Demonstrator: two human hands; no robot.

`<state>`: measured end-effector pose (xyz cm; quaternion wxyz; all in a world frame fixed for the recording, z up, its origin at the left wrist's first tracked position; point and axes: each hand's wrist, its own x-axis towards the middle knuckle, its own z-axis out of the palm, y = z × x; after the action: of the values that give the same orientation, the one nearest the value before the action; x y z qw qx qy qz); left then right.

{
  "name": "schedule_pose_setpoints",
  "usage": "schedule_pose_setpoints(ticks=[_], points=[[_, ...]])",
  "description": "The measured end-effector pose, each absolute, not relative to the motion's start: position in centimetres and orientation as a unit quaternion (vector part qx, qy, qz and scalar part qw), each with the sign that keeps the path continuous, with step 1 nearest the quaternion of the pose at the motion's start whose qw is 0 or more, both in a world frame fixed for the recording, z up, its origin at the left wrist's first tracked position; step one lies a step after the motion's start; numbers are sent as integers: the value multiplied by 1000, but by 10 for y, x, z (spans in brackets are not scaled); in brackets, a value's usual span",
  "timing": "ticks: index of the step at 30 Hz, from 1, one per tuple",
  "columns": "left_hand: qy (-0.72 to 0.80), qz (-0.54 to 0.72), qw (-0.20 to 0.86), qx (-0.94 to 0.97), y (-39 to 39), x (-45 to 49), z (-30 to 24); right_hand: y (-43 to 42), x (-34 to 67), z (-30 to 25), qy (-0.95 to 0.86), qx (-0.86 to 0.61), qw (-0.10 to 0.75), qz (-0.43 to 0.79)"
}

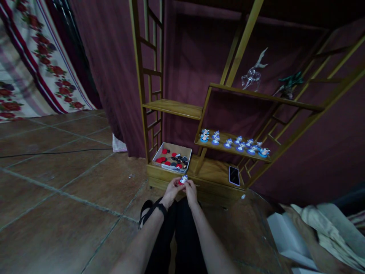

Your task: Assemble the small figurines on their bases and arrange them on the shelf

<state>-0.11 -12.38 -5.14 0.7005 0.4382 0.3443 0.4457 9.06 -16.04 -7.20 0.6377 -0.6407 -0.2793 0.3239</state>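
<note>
Hands: left hand point(172, 190) and right hand point(191, 191) meet at the fingertips, both pinched on one small white-and-blue figurine point(183, 179) with a red base.
Figurine's place: held over the near edge of the low wooden shelf point(212, 172).
Box: open white cardboard box point(167, 166) of red and black discs, just beyond the hands, slightly left.
Far right: row of blue-based figurines point(234, 143) on the middle shelf; dark flat phone point(234, 175) below it.

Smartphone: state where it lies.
Head view, right of centre: the smartphone lies on the shelf unit's bottom board, right of the cardboard box, under the blue figurines.
</note>
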Motion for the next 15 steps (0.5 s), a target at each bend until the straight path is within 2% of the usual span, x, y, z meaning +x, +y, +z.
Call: schedule_pose_setpoints(ticks=[8, 15], points=[[313, 424, 770, 359, -122, -6, -48, -161, 88, -67, -251, -618, 670, 326], [303, 386, 810, 321, -124, -12, -36, -165, 93, -65, -148, -542, 744, 362]])
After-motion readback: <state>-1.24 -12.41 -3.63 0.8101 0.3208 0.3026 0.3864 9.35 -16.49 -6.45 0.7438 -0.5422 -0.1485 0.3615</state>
